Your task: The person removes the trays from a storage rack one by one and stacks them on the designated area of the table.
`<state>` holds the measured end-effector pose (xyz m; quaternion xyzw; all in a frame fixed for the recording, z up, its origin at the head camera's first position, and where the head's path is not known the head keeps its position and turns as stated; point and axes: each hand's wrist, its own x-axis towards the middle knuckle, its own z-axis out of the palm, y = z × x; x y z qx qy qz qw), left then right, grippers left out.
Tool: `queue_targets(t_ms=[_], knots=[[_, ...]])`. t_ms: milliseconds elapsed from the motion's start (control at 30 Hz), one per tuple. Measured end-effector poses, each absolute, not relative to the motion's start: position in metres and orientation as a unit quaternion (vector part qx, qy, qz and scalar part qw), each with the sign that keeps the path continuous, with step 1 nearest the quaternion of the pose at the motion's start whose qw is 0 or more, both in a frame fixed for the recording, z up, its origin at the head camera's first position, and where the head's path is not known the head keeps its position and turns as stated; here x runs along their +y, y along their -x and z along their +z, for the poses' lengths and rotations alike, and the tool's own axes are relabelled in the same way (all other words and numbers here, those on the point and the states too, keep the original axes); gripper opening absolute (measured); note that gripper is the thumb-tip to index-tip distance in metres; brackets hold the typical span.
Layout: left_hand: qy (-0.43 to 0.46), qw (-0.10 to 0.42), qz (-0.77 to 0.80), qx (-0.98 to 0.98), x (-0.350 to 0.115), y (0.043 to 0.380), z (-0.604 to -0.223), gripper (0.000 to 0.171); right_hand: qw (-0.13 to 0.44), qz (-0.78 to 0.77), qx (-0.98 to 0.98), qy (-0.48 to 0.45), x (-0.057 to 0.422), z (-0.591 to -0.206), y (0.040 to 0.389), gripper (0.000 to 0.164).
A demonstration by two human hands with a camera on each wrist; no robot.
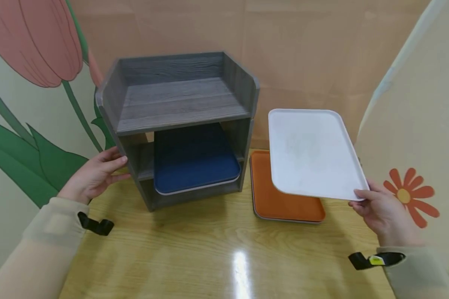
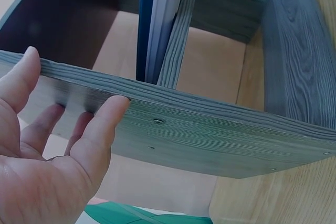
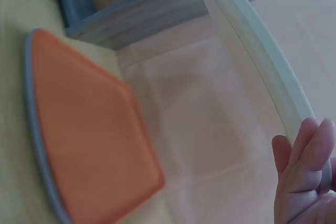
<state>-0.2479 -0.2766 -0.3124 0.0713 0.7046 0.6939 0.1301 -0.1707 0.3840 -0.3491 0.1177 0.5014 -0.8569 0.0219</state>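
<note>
Pinching right hand (image 1: pixel 383 214): white rectangular tray (image 1: pixel 314 153) held at corner
Spread left hand (image 1: pixel 97 172): grey wooden shelf unit (image 1: pixel 183 101) touched
Left of right hand: orange rectangular tray (image 1: pixel 273 197) laid

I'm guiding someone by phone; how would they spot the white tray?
Find the gray shelf unit. To its right, the right hand grips the white tray. It alone is lifted, unlike the orange tray below and the shelved blue tray.
</note>
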Motion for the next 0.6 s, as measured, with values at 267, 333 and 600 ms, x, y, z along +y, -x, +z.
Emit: queue_targets(t_ms=[267,333,600], knots=[[-0.075,0.132,0.686,0.712,-0.277,0.247,-0.311,0.079,0.060,-0.836,0.523,-0.156,0.375,-0.378,0.179,0.036],[-0.074,0.132,0.688,0.710,-0.276,0.247,-0.311,0.078,0.069,-0.831,0.526,-0.170,0.374,-0.384,0.181,0.036],[-0.071,0.124,0.689,0.711,-0.276,0.246,-0.312,0.074,0.105,-0.796,0.557,-0.212,0.368,-0.401,0.189,0.071]])
